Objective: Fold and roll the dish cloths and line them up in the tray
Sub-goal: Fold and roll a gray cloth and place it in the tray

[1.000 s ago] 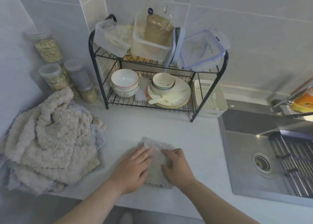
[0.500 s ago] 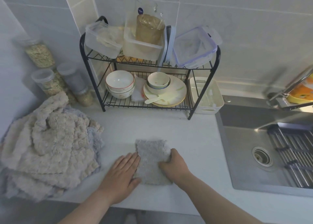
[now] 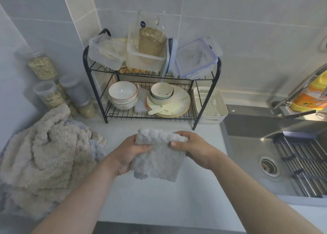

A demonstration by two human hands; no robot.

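Note:
A folded grey dish cloth hangs above the counter, held by its top edge. My left hand grips its upper left corner and my right hand grips its upper right corner; the lower part droops toward the worktop. A heap of beige and grey dish cloths lies on the counter to the left. A white tray stands at the back, right of the rack, beside the sink; nothing rolled shows in it.
A black wire dish rack with bowls, plates and plastic boxes stands at the back. Jars of grain line the left wall. A steel sink with a drain grid and tap lies to the right.
The grey cloth lay flat on the counter under both hands; now both hands have gripped its far corners and lifted it off the worktop.

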